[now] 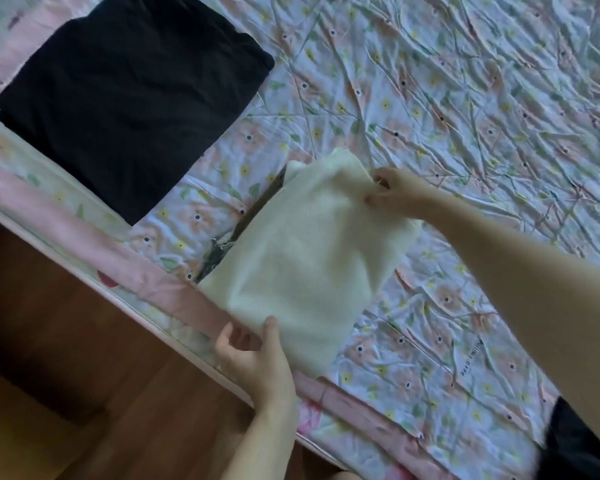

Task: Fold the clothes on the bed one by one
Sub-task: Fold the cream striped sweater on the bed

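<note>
A cream-white folded garment (305,258) lies near the bed's near edge, with a dark patterned cloth (222,252) peeking out from under its left side. My left hand (253,355) pinches the garment's near corner between thumb and fingers. My right hand (393,192) grips its far right edge, fingers curled into the fabric. A folded black garment (132,98) lies flat at the upper left of the bed.
The bed is covered by a wrinkled floral sheet (464,116) with a pink border (174,289) along the near edge. Brown wooden floor (66,375) lies beyond the edge. Another black cloth (575,445) shows at the lower right corner.
</note>
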